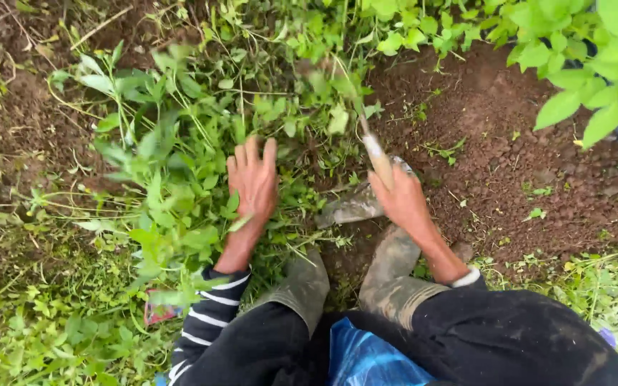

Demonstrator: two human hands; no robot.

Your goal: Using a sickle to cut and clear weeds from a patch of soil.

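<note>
Far left, thin grass [30, 314] and dry stems cover dark ground. Next comes a dense clump of leafy weeds [173, 164], soft green stalks that lean in every direction. The left hand [253, 184] lies flat on this clump with its fingers spread and straight, pressing the stems down rather than closing around them; it holds nothing. Its sleeve [209, 318] is dark with white stripes. The weeds look light and limp, likely to bend or tear if pulled by the leaves, so the firmest place to take them would be low on the stalks, close to the soil.

Below the middle, two muddy rubber boots [309, 282] point up toward the weeds, with a blue piece of plastic [366, 357] between the knees.

Just right of the clump, the right hand [400, 200] is closed around the pale wooden handle of a digging tool [355, 207]. The handle rises from the fist toward the weeds; the grey, mud-caked blade lies on the ground beside the fist. The tool looks stiff and fairly heavy at the blade end, and the handle is the only sensible grip.

Further right is bare reddish-brown soil [509, 157], crumbly and loose. A shrub [595, 64] with broad bright leaves fills the upper right corner.
</note>
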